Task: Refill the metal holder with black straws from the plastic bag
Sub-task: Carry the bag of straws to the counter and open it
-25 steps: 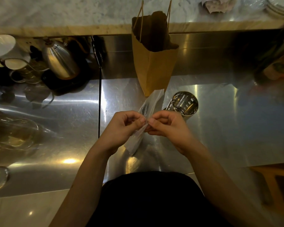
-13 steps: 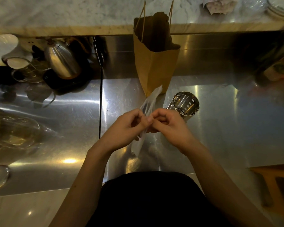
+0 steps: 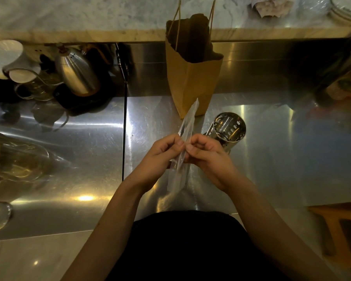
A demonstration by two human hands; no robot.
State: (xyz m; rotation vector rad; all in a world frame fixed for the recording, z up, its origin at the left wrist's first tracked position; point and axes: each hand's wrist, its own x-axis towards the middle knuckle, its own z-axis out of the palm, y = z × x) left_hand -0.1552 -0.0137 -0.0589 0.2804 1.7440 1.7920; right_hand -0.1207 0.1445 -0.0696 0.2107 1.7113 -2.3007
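A long clear plastic bag is held above the steel counter, its far end pointing at the paper bag. My left hand and my right hand both pinch it at its middle, thumbs and fingertips close together. No black straws can be made out through the plastic. The perforated metal holder stands just right of and behind my right hand, and its inside looks bare.
A brown paper bag with handles stands open behind the plastic bag. A steel kettle, a white dripper and glassware crowd the back left. Clear glass items lie at the left. A wooden stool is at the lower right.
The plastic bag has turned more upright, its far end tilting toward the paper bag. Both hands have kept pinching it and drawn closer together.
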